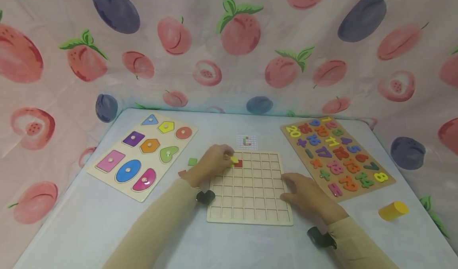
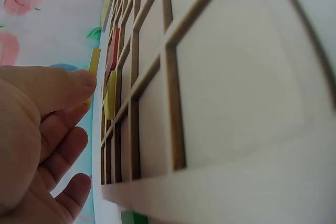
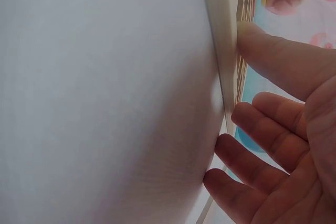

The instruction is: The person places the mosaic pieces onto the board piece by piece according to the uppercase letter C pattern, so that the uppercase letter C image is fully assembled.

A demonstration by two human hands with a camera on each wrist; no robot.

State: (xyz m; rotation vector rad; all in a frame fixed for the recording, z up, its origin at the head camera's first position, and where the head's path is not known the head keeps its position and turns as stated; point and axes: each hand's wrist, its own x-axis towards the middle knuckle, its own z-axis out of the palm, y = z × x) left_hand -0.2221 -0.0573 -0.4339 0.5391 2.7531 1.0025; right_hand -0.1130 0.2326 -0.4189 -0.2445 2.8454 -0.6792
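Note:
A wooden grid board lies on the table between the hands. My left hand is over its far left corner, pinching a yellow square tile between thumb and fingers. Below that tile, a second yellow tile sits in the grid beside a red tile. At the board's right edge my right hand touches the rim with its thumb and fingertips, the fingers loosely bent and spread. Left of the board lie a green tile and a reddish piece, partly hidden by the left wrist.
Behind the board lies a small pattern card. A shape puzzle board with knobbed pieces is on the left. To the right lie a number puzzle board and a yellow cylinder. A fruit-print cloth hangs behind the table.

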